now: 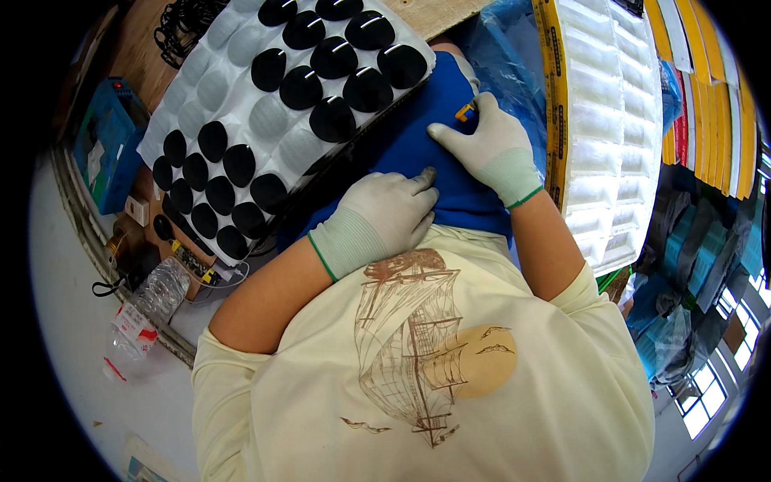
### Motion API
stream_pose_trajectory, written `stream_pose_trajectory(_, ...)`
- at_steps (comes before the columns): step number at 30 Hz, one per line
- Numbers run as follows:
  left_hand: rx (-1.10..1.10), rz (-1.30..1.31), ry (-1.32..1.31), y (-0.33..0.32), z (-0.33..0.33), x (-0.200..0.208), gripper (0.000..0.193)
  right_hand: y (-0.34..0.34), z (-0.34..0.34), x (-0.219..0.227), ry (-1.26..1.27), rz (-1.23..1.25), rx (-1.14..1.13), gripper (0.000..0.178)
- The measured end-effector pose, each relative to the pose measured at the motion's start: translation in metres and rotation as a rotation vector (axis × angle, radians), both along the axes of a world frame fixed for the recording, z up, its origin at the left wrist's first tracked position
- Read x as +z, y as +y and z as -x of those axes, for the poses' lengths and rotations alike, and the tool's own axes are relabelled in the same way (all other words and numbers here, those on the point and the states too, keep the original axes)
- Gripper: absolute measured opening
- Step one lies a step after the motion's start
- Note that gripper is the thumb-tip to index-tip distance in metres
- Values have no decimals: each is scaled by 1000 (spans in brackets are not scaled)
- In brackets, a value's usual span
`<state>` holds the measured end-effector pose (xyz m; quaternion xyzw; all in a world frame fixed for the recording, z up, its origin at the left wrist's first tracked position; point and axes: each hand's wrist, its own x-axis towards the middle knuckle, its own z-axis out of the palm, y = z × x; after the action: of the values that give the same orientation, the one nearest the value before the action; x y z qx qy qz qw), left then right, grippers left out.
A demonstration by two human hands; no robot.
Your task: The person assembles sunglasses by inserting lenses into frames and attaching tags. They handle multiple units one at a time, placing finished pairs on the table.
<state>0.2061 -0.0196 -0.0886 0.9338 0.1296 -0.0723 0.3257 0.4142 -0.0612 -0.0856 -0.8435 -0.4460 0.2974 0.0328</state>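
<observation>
Both hands wear pale knit gloves with green cuff edges. My left hand (387, 210) rests over blue cloth (470, 189) on my lap, its fingers slightly apart and lying against the cloth. My right hand (499, 146) is just to its right, thumb stretched left and fingers curled. A small yellow-orange piece (465, 112) with a dark part sticks out between thumb and fingers; its kind is too small to tell. Left of my hands is a white moulded tray (273, 120) with several glossy black rounded lens-like discs (332, 58) in its pockets; other pockets show only white.
A stack of white moulded trays (610, 136) in a yellow-edged box stands at the right. On the left are a blue bin (110, 145), a clear plastic bottle (132, 331) and a wooden table (120, 60) with black wire coils (183, 32). Blue plastic film (502, 48) hangs ahead.
</observation>
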Motion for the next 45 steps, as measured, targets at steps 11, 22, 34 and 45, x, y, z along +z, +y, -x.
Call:
stream_pose_trajectory(11, 44, 59, -31, 3, 8, -2, 30, -7, -35, -6, 50, -123, 286, 62)
stream_pose_trajectory(22, 60, 110, -6, 5, 7, -3, 32, 5, -40, -12, 105, -77, 527, 57)
stream_pose_trajectory(34, 61, 120, 24, 6, 4, 0, 32, 8, -38, -7, 95, -22, 570, 54)
stream_pose_trajectory(45, 35, 55, 37, 5, 4, -1, 34, 5, -38, -13, 102, -58, 579, 50)
